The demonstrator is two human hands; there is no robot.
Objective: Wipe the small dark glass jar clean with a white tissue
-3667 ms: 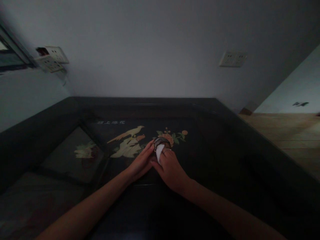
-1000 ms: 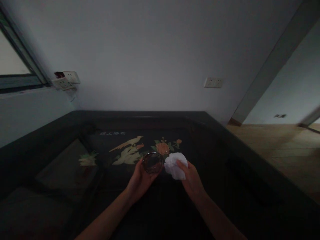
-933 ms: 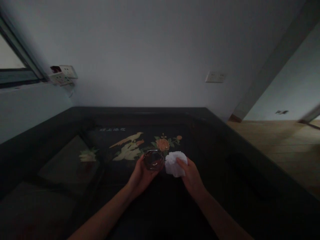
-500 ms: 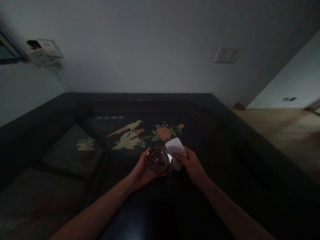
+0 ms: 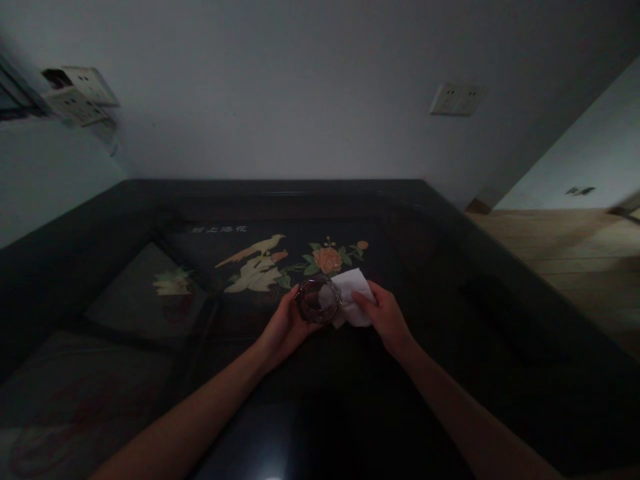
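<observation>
A clear faceted glass bowl, perhaps an ashtray (image 5: 316, 303), is held in my left hand (image 5: 289, 327), its round opening facing me. The fingers of that hand wrap its left side and underside. My right hand (image 5: 387, 317) pinches a white tissue (image 5: 355, 293) between thumb and fingers. The tissue's left edge lies against the right side of the glass, and some white shows through the glass wall. Both hands are over the dark glossy table (image 5: 320, 413), below a painted bird (image 5: 257, 248) and a flower (image 5: 327, 260).
A dark, flat oblong object (image 5: 510, 320) lies on the table's right side, hard to make out. Behind the table stands a pale wall with a socket plate (image 5: 457, 99) and more sockets (image 5: 83, 93) at the left. Wooden floor (image 5: 550, 233) shows at the right.
The tissue has spread flatter and reaches further around the glass's right side. The glass has turned slightly in my left hand. The whole view has shifted a little.
</observation>
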